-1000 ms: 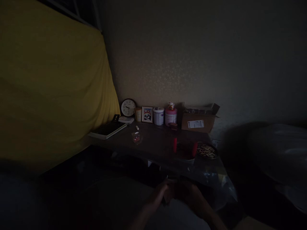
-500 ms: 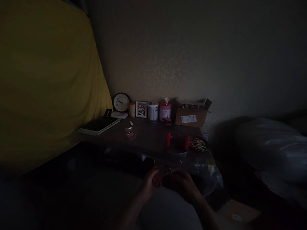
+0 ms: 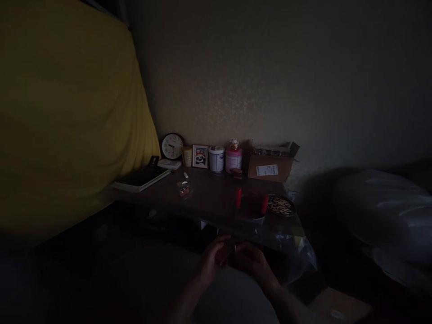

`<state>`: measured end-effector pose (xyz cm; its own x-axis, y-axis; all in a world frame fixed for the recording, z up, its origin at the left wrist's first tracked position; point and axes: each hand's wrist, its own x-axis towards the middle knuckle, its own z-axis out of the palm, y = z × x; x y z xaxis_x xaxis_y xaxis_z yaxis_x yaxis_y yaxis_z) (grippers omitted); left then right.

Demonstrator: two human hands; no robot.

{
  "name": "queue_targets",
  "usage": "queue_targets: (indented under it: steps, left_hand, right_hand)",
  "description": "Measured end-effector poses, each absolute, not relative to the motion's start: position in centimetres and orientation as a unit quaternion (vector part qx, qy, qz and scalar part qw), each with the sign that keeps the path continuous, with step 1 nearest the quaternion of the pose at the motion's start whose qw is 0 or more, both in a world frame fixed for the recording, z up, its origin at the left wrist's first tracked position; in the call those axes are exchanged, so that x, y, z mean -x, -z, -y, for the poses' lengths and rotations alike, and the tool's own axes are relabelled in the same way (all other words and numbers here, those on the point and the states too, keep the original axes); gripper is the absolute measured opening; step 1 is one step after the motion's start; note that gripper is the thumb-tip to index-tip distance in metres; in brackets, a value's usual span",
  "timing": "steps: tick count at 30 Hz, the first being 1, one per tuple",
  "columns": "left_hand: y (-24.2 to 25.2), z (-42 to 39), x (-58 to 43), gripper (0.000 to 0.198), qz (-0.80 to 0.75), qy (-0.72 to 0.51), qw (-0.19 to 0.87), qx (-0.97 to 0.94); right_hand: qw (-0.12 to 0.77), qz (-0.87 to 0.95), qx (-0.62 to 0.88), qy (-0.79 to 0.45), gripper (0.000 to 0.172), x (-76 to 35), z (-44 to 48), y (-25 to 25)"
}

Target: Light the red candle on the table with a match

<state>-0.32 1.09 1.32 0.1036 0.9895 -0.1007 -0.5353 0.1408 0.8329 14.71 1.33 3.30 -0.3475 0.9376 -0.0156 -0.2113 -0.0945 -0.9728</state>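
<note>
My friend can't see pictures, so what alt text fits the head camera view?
In a dark room, a person's left hand and right hand meet in front of a table; what they hold, if anything, is too dim to tell. A clock, jars and a cardboard box line the wall.

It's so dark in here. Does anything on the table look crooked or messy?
The book lies crooked at the left corner of the table, and the cardboard box has its flaps open. Nothing looks spilled.
</note>
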Motion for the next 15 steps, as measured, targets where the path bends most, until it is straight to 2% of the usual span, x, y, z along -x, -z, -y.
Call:
queue_targets:
  steps: [6, 11, 15]
  left_hand:
    - [-1.06, -1.2, 0.3, 0.031, -0.351, -0.571, 0.671, -0.317]
    - [-1.08, -1.18, 0.32, 0.018, -0.365, -0.582, 0.659, -0.307]
    - [-1.22, -1.17, 0.24, 0.017, -0.387, -0.575, 0.647, -0.318]
  right_hand:
    - [0.442, 0.533, 0.385, -0.611, 0.034, -14.71, -1.57, -2.4]
    - [0.458, 0.524, 0.351, -0.626, 0.028, -14.68, -1.41, -2.41]
    - [0.467, 0.511, 0.34, -0.637, 0.033, -14.61, -1.11, -2.97]
